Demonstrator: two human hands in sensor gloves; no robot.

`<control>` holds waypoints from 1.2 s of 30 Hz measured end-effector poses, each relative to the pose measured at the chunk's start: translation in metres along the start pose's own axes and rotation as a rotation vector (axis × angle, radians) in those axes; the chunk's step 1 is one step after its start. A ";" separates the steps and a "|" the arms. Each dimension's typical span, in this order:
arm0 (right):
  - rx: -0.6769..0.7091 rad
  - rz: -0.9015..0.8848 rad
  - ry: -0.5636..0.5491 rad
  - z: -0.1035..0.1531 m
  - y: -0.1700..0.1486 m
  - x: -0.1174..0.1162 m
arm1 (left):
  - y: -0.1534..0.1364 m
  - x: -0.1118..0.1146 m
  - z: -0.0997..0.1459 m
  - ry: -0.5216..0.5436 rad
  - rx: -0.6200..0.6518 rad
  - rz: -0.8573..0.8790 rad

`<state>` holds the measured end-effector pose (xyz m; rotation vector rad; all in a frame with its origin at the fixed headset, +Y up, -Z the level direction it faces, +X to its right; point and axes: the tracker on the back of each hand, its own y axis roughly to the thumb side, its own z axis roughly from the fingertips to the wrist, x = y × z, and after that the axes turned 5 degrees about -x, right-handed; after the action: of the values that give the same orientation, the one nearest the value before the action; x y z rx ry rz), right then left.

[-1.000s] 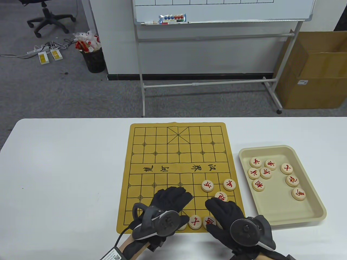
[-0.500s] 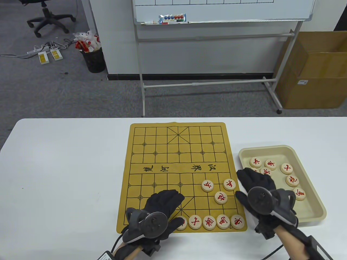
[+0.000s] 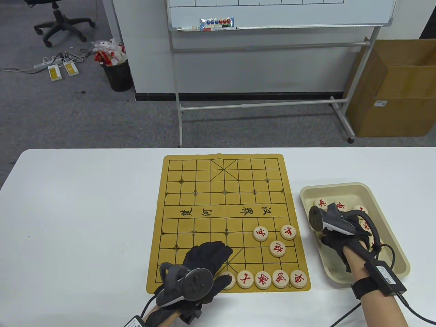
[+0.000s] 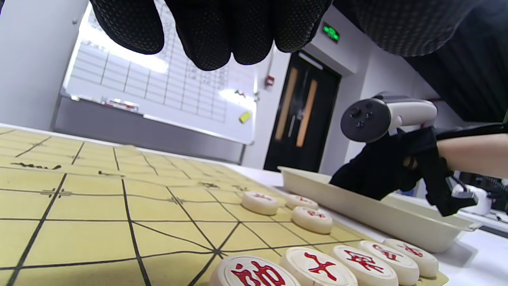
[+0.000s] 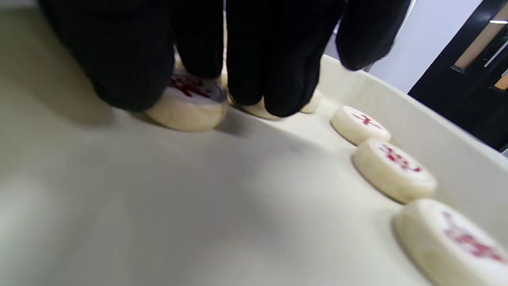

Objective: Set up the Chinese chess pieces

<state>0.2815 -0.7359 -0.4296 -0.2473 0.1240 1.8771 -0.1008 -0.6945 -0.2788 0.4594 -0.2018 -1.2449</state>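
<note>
The right hand [image 3: 344, 235] is in the tray [image 3: 391, 218]; its fingers [image 5: 274, 59] pinch a chess piece [image 5: 188, 105] there. The left hand [image 3: 201, 269] rests on the board's [image 3: 204, 204] near edge, fingers loose, holding nothing.

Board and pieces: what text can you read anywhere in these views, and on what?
"楚河" and "汉界", upside down in the table view: board, river band.
"帅": near-row piece.
"士": next piece.
Other pieces' red characters: too blurred to read.
Whiteboard grid, box label, wrist-pack label: too small.
Green door sign: unreadable.
</note>
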 end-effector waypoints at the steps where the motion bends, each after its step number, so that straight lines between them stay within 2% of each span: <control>1: -0.013 -0.010 -0.007 0.001 -0.001 -0.002 | 0.000 0.000 0.000 0.000 0.001 0.000; 4: -0.037 0.018 -0.058 0.002 -0.001 -0.004 | 0.000 0.001 0.000 0.000 0.001 -0.006; 11: -0.096 -0.088 0.064 0.000 -0.005 -0.006 | 0.000 0.001 0.000 0.009 -0.005 -0.004; 14: -0.115 -0.002 0.011 0.005 -0.005 0.000 | 0.001 0.004 0.000 0.003 0.002 -0.008; 18: -0.107 -0.026 -0.102 0.029 -0.004 0.029 | 0.005 0.003 0.001 0.010 0.008 -0.006; 20: -0.072 -0.111 -0.189 0.053 0.005 0.049 | 0.006 0.001 0.001 0.023 0.009 0.000; 22: 0.018 -0.303 -0.264 0.086 0.019 0.066 | 0.008 0.000 0.002 0.036 0.013 0.009; 26: 0.201 -0.676 -0.315 0.134 0.049 0.077 | 0.015 0.001 0.004 0.057 0.037 0.029; 29: 0.350 -0.858 -0.239 0.156 0.075 0.071 | 0.022 0.001 0.006 0.069 0.071 0.026; 31: 0.391 -0.909 -0.210 0.161 0.088 0.065 | 0.025 0.002 0.008 0.075 0.086 0.030; 36: 0.464 -1.082 -0.022 0.157 0.105 0.047 | 0.034 0.003 0.010 0.102 0.135 0.020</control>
<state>0.1508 -0.6931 -0.2916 0.0425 0.3294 0.7413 -0.0747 -0.6915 -0.2551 0.6346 -0.2043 -1.1896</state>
